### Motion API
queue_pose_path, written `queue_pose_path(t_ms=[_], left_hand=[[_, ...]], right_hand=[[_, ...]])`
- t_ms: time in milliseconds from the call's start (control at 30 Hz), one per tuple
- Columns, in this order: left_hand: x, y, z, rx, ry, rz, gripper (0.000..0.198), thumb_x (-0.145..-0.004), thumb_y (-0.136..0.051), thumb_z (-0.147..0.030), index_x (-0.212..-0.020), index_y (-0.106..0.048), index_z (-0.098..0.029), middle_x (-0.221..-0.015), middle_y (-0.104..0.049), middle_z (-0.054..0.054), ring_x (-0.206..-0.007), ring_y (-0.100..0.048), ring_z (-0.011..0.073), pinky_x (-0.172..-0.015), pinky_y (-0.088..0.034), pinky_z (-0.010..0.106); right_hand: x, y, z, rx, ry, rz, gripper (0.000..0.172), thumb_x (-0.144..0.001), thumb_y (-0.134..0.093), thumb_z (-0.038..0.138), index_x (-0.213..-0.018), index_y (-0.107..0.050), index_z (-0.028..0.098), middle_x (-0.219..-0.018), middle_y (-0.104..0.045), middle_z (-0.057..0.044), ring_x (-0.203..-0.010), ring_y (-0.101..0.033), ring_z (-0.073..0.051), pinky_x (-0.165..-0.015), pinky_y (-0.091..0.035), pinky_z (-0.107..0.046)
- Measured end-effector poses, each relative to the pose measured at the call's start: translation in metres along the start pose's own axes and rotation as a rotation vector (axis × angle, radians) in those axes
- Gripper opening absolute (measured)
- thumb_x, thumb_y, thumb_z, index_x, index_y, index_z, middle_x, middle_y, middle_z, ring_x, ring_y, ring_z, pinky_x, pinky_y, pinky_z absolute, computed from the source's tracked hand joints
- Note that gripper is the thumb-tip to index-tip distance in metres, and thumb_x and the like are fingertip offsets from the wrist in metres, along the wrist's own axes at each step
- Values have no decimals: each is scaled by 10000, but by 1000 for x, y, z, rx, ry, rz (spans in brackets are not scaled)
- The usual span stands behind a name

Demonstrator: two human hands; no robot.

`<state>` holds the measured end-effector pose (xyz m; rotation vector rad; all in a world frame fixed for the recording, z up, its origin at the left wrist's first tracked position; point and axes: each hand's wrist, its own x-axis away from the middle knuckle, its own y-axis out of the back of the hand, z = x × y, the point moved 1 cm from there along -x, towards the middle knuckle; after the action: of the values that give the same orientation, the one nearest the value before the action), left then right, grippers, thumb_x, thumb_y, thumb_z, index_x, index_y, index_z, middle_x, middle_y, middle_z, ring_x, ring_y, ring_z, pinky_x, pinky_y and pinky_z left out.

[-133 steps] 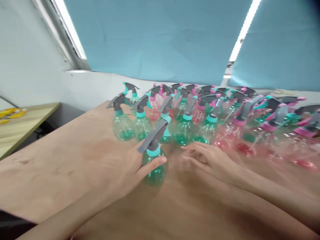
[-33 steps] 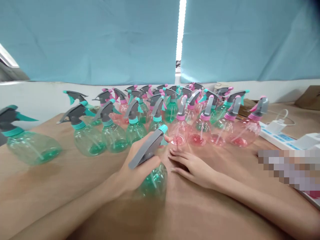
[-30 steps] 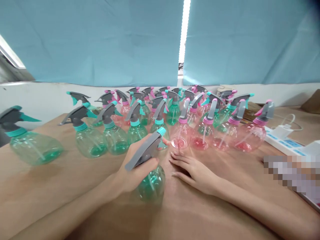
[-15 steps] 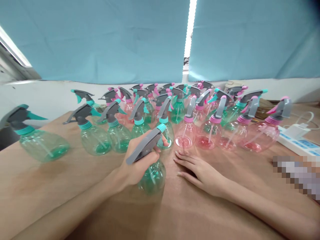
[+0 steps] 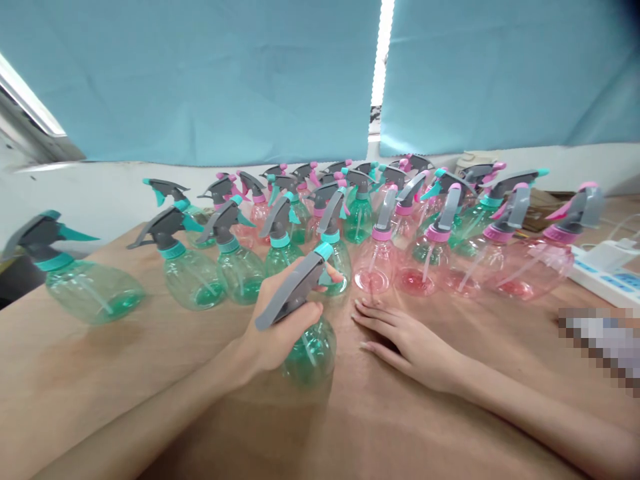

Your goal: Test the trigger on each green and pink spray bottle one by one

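Note:
My left hand (image 5: 280, 333) is wrapped round the neck of a green spray bottle (image 5: 313, 357) with a grey and turquoise head, upright near the middle of the table. Its nozzle points away from me, and my fingers hide its collar. To the right, my right hand (image 5: 413, 343) lies on the wooden table with its fingers spread and holds nothing. Just beyond its fingertips stands a pink spray bottle (image 5: 376, 263). Another green bottle (image 5: 334, 257) stands right behind the held one.
Several green bottles (image 5: 193, 280) stand at the left and several pink ones (image 5: 533, 270) at the right, with more rows behind. A white power strip (image 5: 605, 277) and a pixelated patch are at the far right. A blue cloth (image 5: 225, 80) hangs behind.
The view has shifted slightly, so the right-hand bottles appear a little farther right. My left hand keeps its hold on the green bottle, and my right hand still rests on the table.

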<state>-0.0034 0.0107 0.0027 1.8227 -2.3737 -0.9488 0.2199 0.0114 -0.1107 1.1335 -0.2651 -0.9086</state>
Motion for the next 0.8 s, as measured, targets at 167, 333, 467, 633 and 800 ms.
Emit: queue_pose_path(t_ms=[167, 333, 467, 633, 800], left_hand=[[2, -3, 1, 27, 65, 8, 472, -721, -553, -230, -1157, -592, -407, -778, -620, -15, -663, -576, 224, -598, -443, 359], [2, -4, 1, 18, 69, 1, 448, -719, -552, -257, -1147, -599, -381, -679, -576, -18, -519, -492, 191, -502, -368, 332], [1, -4, -2, 4, 56, 17, 444, -711, -547, -268, -1137, -604, -380, -582, -510, -35, -447, -425, 181, -471, -325, 333], [1, -4, -1, -11, 51, 1, 431, -744, -534, -287, -1162, -591, -372, -594, -516, -29, -503, -481, 196, -484, -359, 338], [3, -5, 1, -8, 56, -12, 400, -736, -542, -328, -1129, -615, -358, -570, -511, -19, -559, -521, 223, -504, -387, 348]], right_hand=[[0, 1, 1, -12, -9, -14, 492, -960, -446, 445, -1392, -475, 211, -1443, -470, -88, -1345, -405, -268, -1109, -349, -488], [0, 1, 2, -13, -8, -19, 486, -959, -450, 441, -1391, -477, 220, -1441, -473, -85, -1343, -409, -273, -1097, -363, -495], [0, 0, 1, -7, -7, -15, 490, -961, -444, 444, -1390, -477, 210, -1443, -469, -89, -1344, -408, -266, -1105, -352, -490], [0, 0, 2, -3, -5, -23, 480, -961, -444, 438, -1387, -482, 220, -1439, -475, -81, -1340, -413, -269, -1095, -366, -495], [-1, 0, 1, 12, -10, -3, 491, -964, -433, 448, -1387, -480, 204, -1447, -464, -82, -1342, -410, -267, -1099, -362, -494]])
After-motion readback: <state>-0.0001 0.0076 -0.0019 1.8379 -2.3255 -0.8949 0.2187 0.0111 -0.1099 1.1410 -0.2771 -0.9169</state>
